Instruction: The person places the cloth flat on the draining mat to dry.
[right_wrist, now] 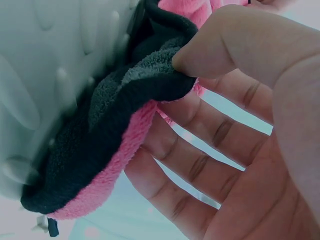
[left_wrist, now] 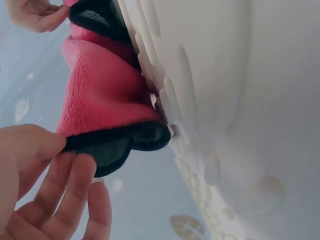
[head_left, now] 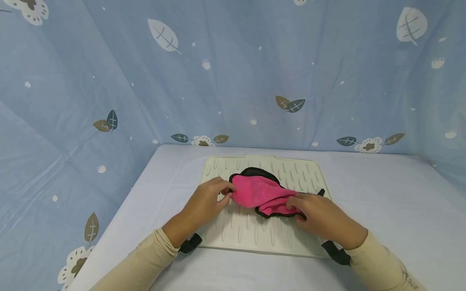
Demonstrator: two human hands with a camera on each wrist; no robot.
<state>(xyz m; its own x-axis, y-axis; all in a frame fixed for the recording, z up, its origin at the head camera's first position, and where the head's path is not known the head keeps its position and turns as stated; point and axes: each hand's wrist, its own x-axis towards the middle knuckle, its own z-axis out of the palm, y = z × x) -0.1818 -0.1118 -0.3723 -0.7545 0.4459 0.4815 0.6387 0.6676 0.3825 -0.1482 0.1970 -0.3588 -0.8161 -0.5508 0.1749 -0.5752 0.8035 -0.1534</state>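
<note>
A pink plush cloth (head_left: 255, 190) with black edging lies bunched over a cream ridged mat (head_left: 251, 238). My left hand (head_left: 208, 199) pinches its left edge between thumb and fingers; the left wrist view shows the black trim (left_wrist: 107, 132) running out from that pinch. At the right end, my right hand (head_left: 324, 214) grips folded cloth, its thumb over the trim and its fingers against the pink side. Dark grey fuzzy fabric (right_wrist: 112, 95) shows on the underside in the right wrist view. Behind the pink part, a rounded black portion (head_left: 259, 173) rises.
The mat rests on a white-covered table (head_left: 382, 202). A blue curtain (head_left: 233, 81) with leaf and flower prints hangs behind the table and along its left side. Black straps (head_left: 336, 254) show by the wrists, below beige sleeves (head_left: 386, 262).
</note>
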